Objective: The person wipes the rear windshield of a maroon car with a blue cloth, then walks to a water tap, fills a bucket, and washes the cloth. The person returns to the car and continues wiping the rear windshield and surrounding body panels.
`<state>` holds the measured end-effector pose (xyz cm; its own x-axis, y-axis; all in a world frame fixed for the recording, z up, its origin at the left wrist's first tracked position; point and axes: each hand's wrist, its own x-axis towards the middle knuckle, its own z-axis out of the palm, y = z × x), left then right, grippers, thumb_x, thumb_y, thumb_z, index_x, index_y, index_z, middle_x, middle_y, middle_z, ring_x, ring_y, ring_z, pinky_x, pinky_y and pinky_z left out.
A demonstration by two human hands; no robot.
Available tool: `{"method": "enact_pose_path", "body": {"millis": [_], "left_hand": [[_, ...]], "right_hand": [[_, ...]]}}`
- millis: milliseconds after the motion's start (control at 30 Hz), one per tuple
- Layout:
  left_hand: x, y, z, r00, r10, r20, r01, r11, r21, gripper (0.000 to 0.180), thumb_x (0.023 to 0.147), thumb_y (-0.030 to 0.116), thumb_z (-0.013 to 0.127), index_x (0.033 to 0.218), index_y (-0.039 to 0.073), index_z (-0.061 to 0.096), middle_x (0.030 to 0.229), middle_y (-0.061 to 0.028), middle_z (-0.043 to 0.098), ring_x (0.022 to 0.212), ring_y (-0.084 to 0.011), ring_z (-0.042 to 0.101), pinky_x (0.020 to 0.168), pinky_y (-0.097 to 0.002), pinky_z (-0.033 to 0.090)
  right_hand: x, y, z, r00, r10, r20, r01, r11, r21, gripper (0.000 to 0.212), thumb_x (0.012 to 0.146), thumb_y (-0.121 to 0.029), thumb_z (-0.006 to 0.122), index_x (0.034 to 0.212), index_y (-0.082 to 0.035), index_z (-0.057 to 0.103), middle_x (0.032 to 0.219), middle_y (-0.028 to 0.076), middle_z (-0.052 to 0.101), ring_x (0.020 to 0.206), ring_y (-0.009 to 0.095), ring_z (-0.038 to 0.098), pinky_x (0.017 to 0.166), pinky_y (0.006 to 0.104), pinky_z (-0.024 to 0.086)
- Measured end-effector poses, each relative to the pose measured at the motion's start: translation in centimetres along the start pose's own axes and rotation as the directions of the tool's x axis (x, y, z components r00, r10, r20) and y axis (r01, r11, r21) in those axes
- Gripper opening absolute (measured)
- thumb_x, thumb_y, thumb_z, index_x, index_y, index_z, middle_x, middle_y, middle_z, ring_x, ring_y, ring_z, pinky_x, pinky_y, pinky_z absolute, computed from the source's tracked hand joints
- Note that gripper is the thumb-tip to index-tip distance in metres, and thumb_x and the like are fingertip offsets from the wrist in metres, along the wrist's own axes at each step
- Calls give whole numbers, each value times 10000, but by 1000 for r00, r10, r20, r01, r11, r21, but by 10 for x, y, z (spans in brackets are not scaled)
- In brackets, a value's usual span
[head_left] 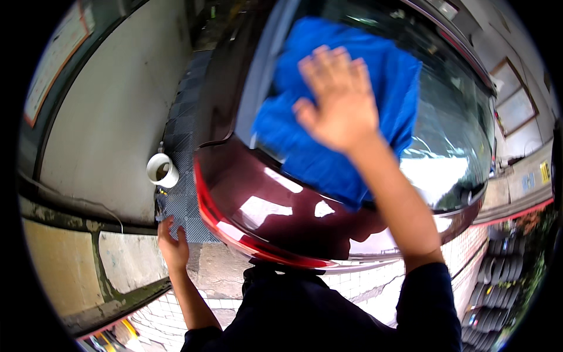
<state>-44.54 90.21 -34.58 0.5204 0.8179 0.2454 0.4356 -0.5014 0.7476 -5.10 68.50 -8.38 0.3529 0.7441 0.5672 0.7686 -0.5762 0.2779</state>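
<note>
My right hand lies flat with fingers spread on a large blue cloth, pressing it against the car's glass. The cloth is rumpled and covers the left part of the window; its lower edge hangs over the dark red bodywork. Motion blurs the hand and cloth slightly. Off the car's left side, my left hand hangs in the air with thumb and fingers apart, holding nothing. A red tail light runs along the car's near left corner.
A white bucket stands on dark ribbed floor mats between the car and a pale wall panel. Stacked tyres line the right side. A framed panel hangs at the far right.
</note>
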Motion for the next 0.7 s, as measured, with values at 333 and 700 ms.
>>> {"method": "enact_pose_path", "body": {"millis": [333,700], "left_hand": [[50,65,-23,946,317,-62,-303,938,168,340,889,-15,634,1228,-24,636,1192,-220,685,1102,-413,653,995,-458,504],[-4,95,-29,965,260,-22,-261,965,-39,336,859,-8,664,1194,-19,657,1146,-211,703,1069,-426,650,965,-470,508]], "right_hand": [[-132,103,-42,935,318,-158,-310,948,77,582,957,-402,683,1461,-119,614,1553,183,534,1458,393,464,1224,533,290],[-85,16,-32,985,141,-96,-141,990,6,528,932,-305,664,1426,-120,643,1537,136,550,1454,406,444,1222,577,282]]}}
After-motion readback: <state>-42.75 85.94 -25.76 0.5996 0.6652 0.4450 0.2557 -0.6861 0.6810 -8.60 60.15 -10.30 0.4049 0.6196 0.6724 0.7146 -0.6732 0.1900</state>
